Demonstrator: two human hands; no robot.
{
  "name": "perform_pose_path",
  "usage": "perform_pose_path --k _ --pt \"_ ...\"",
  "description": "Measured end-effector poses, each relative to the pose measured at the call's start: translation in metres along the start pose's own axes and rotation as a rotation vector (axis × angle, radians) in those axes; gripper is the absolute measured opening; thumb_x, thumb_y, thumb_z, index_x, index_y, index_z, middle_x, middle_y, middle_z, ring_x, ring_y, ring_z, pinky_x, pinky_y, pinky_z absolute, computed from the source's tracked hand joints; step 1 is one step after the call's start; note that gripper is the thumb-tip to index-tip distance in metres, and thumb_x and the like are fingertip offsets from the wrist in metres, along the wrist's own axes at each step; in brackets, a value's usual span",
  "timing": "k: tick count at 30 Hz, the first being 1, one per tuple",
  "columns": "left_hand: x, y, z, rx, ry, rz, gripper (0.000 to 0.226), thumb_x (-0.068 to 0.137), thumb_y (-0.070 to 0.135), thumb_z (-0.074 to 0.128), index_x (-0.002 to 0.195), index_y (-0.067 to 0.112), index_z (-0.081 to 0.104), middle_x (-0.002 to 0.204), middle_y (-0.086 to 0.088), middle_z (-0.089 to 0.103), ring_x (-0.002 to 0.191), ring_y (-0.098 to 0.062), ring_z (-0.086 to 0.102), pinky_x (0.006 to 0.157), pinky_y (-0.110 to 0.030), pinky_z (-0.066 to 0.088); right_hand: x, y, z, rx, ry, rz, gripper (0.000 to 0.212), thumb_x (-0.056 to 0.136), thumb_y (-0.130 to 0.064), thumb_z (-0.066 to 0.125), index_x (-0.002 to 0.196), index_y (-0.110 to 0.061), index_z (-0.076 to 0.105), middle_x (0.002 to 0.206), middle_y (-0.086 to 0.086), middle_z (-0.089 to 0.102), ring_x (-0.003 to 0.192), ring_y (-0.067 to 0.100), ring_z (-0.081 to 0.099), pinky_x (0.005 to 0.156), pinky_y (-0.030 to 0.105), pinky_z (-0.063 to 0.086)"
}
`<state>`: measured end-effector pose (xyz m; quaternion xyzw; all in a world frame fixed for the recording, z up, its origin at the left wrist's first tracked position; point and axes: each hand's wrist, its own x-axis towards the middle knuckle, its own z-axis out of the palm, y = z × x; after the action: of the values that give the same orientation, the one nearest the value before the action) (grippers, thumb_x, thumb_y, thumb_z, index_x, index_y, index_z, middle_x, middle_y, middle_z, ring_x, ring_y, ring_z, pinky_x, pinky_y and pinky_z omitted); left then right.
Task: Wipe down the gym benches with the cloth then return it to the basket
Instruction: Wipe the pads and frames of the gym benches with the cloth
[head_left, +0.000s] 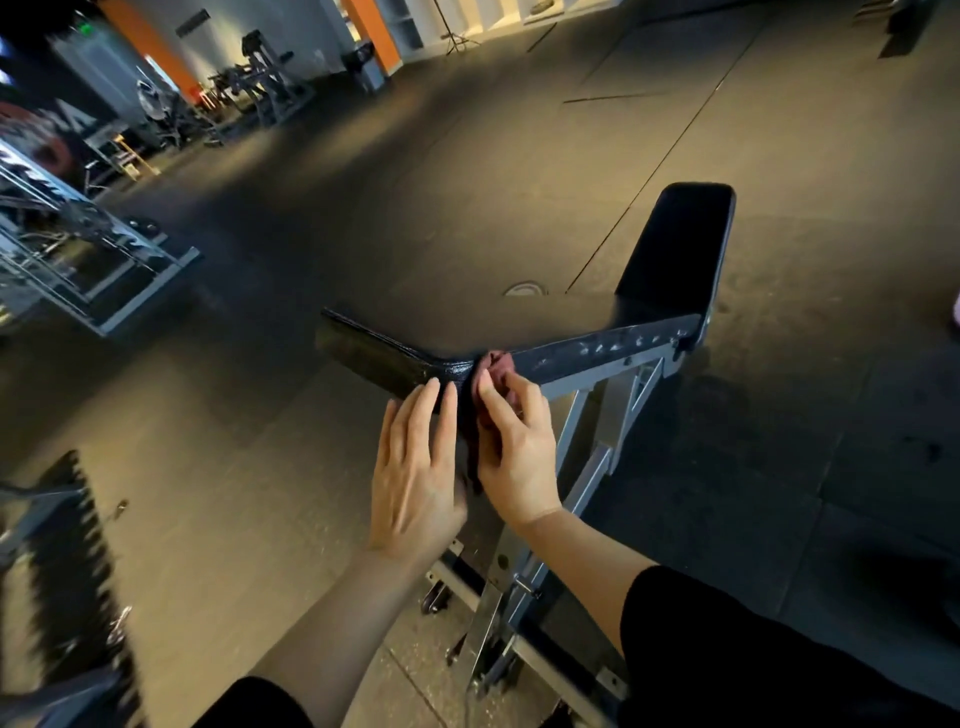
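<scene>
A black padded gym bench (670, 260) on a grey steel frame stands in front of me, its seat pad (374, 353) angled left and its backrest raised to the right. A dark red cloth (496, 371) is bunched in the gap where seat and backrest meet. My right hand (514, 447) grips the cloth against that gap with curled fingers. With straight fingers, my left hand (415, 467) rests flat on the near edge of the seat pad, just left of the cloth. No basket is in view.
The bench's steel frame and wheels (498, 613) stand close below my arms. A rack with a toothed edge (67, 561) is at the lower left, a metal rack (78, 260) at the left. Weight machines (260, 83) stand far back on the dark rubber floor.
</scene>
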<state>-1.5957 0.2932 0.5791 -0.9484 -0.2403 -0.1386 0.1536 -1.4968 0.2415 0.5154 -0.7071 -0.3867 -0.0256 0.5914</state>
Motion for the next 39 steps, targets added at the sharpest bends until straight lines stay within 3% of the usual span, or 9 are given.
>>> perform_pose_path --k 5,8,11,17,21,24,27,30,39 --pt "-0.001 0.004 0.002 0.021 -0.047 -0.014 0.089 0.073 0.010 0.073 0.149 0.003 0.028 0.151 -0.015 0.028 0.141 -0.030 0.026 0.118 -0.047 0.016 0.016 0.022 -0.005 0.025 0.067 0.212 0.066 0.074 0.006 0.073 0.135 -0.009 0.052 0.126 0.016 0.049 0.113 0.031 0.050 0.094 0.046 0.051" --pt "0.000 0.003 0.002 0.013 -0.043 -0.030 0.088 0.071 0.007 0.071 0.148 0.004 0.030 0.151 -0.013 0.031 0.141 -0.029 0.028 0.119 -0.045 0.013 0.009 0.002 0.001 0.019 -0.003 0.051 0.070 0.068 0.002 0.077 0.132 -0.008 0.050 0.120 0.018 0.049 0.105 0.032 0.050 0.084 0.036 0.049" --pt "0.000 -0.001 0.002 0.032 -0.070 -0.020 0.088 0.071 0.007 0.071 0.149 0.006 0.030 0.152 -0.012 0.033 0.141 -0.029 0.028 0.120 -0.045 0.013 0.015 0.011 -0.001 -0.035 -0.019 -0.017 0.068 0.065 0.006 0.077 0.127 -0.008 0.053 0.116 0.018 0.052 0.101 0.033 0.050 0.078 0.039 0.052" --pt "0.000 0.001 -0.003 0.048 -0.098 -0.020 0.088 0.069 0.008 0.073 0.148 0.006 0.033 0.150 -0.012 0.038 0.140 -0.028 0.030 0.119 -0.046 0.013 0.017 0.008 -0.007 0.038 0.050 0.112 0.061 0.069 0.006 0.073 0.124 -0.010 0.050 0.118 0.016 0.048 0.107 0.030 0.049 0.083 0.043 0.055" --pt "0.001 0.002 -0.006 0.007 -0.078 -0.027 0.083 0.068 0.006 0.074 0.143 0.004 0.040 0.148 -0.012 0.039 0.139 -0.028 0.032 0.119 -0.048 0.011 0.022 -0.008 -0.012 0.153 0.115 0.048 0.037 0.095 -0.030 0.056 0.128 -0.014 0.060 0.141 0.012 0.038 0.129 0.017 0.037 0.107 0.023 0.035" --pt "-0.002 0.000 -0.007 -0.058 -0.061 -0.050 0.085 0.070 0.002 0.071 0.146 0.003 0.034 0.149 -0.010 0.034 0.139 -0.024 0.035 0.121 -0.046 0.011 0.024 -0.011 -0.013 0.185 0.119 0.095 0.036 0.099 -0.024 0.049 0.133 -0.018 0.058 0.152 0.007 0.035 0.129 -0.002 0.027 0.105 0.007 0.021" --pt "-0.004 -0.002 -0.008 -0.087 -0.048 -0.048 0.084 0.073 0.002 0.067 0.148 0.003 0.030 0.151 -0.010 0.031 0.141 -0.023 0.032 0.121 -0.044 0.010 0.028 -0.008 -0.006 0.110 0.102 0.103 0.053 0.094 -0.011 0.057 0.144 -0.016 0.043 0.147 0.004 0.043 0.121 0.015 0.035 0.099 0.017 0.031" --pt "-0.005 -0.002 -0.007 -0.066 -0.049 -0.025 0.082 0.074 0.003 0.067 0.148 0.004 0.031 0.153 -0.011 0.029 0.144 -0.025 0.027 0.120 -0.049 0.014 0.029 -0.014 0.004 0.056 0.173 0.102 0.043 0.093 -0.008 0.058 0.134 -0.016 0.052 0.137 0.009 0.049 0.115 0.026 0.038 0.093 0.034 0.040" --pt "-0.001 0.004 0.001 -0.083 -0.033 -0.083 0.087 0.071 0.001 0.070 0.148 0.006 0.030 0.152 -0.011 0.028 0.144 -0.027 0.024 0.121 -0.047 0.008 0.039 -0.002 0.004 -0.093 0.099 -0.172 0.039 0.084 -0.014 0.066 0.120 -0.015 0.050 0.118 0.019 0.051 0.101 0.033 0.047 0.078 0.028 0.040"
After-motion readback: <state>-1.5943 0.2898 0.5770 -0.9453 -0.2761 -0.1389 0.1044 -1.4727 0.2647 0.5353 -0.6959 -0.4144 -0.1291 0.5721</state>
